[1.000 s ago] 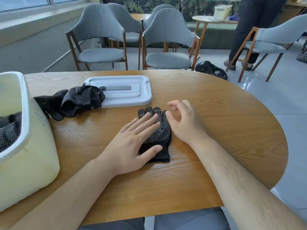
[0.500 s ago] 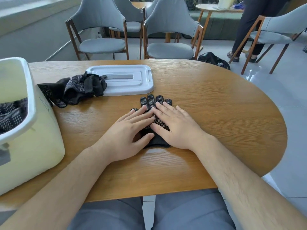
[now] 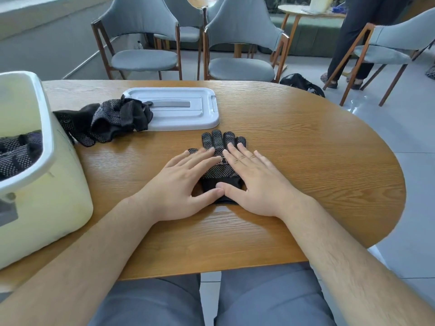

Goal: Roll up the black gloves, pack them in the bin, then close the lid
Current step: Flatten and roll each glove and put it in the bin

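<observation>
**Both hands laid flat on one black glove, nothing gripped**

Nothing is gripped. The left hand (image 3: 179, 184) is laid with straight fingers on the left half of a black glove (image 3: 219, 140). The right hand (image 3: 256, 184) is laid the same way on its right half, and the two thumbs touch over the cuff. The glove is spread dotted side up around the middle of the table (image 3: 317, 161), with its fingertips pointing towards the far edge.

At the left edge of the table the cream bin (image 3: 48, 128) is seen open, with dotted black gloves (image 3: 16, 151) lying inside. Just beside its right wall a pile of unrolled gloves (image 3: 106, 121) is heaped. The right end of the pile lies over the left end of the white lid (image 3: 186, 114), which is set flat near the far edge.

The step in hand is judged to be smoothing before the roll. Creases are best pressed outwards from the middle, with the glove's fingers kept straight and close together. The roll is best started square at one end and kept tight, so that the limp knit is not left to spring open. The pile will need to be lifted off the lid before closing.

A small pale mark is printed on the glove between the two hands, but it is partly covered and too small to be read. No brand or label can be made out on the bin or the lid.
</observation>
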